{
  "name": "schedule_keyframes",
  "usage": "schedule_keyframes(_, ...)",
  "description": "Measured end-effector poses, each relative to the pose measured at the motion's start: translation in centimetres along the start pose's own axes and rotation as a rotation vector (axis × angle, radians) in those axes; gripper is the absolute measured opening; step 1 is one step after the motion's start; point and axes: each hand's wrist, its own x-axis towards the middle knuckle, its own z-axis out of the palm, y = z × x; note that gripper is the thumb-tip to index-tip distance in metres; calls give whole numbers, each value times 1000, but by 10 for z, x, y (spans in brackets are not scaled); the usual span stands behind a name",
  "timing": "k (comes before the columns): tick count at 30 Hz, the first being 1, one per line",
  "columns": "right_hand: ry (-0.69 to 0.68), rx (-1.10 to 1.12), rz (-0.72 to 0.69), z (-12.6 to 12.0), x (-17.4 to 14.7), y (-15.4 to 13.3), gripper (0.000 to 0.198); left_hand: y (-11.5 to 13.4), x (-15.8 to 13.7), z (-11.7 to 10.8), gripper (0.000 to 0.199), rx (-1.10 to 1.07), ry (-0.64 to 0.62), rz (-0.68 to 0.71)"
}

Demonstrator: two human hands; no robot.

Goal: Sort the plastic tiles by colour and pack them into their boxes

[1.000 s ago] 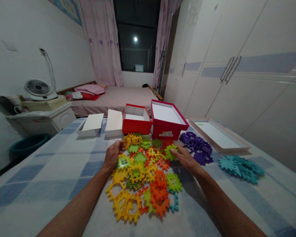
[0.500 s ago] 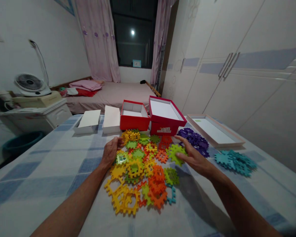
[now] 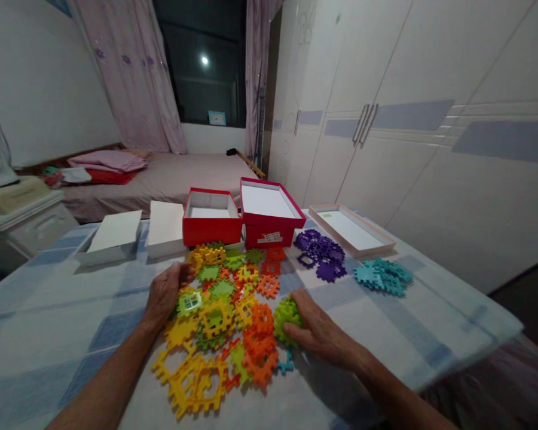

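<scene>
My right hand [image 3: 316, 328] is closed on a lime-green gear-edged plastic building piece [image 3: 287, 322], at the right side of a mixed pile. Thumb and fingers grip its edge, and its lower side lies over or against another green piece there, so the two are hard to part by eye. My left hand [image 3: 164, 292] rests at the pile's left edge with fingers curled in against the yellow pieces [image 3: 208, 255]; its fingertips are partly hidden. Between the hands lie orange pieces [image 3: 260, 343], a larger yellow window-frame piece [image 3: 197, 385] and green ones.
Purple pieces [image 3: 323, 254] and teal pieces [image 3: 383, 276] form separate heaps on the right. Behind the pile stand a red box [image 3: 213, 230], a crimson box [image 3: 269, 230] and two white boxes [image 3: 165, 230]. A shallow lid [image 3: 354, 233] lies at the back right of the checked cloth.
My view has turned to the right. My right hand has brought the green piece nearer to me, down to the other green piece beside the orange ones. The left hand has stayed by the yellow pieces.
</scene>
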Motion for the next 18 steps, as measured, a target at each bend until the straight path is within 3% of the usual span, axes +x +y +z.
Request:
schedule_keyframes(4,93,290,18,0,-9,8,21,-2,1,-1,66,1,-10,2)
schedule_keyframes(7,284,414,139,-24,-16,29,45,-3,1,-1,65,-2,-8,5)
schedule_keyframes(10,492,262,290,-56,-26,66,61,-3,2,-1,66,-5,-7,8)
schedule_keyframes(13,468,35,439,-73,-36,110,63,-1,1,0,68,3,-4,8)
schedule_keyframes(16,513,-261,432,-72,-43,142,61,0,-1,1,68,14,-7,27)
schedule_keyframes(18,602,-419,405,-67,-44,146,60,0,-2,1,68,14,-14,45)
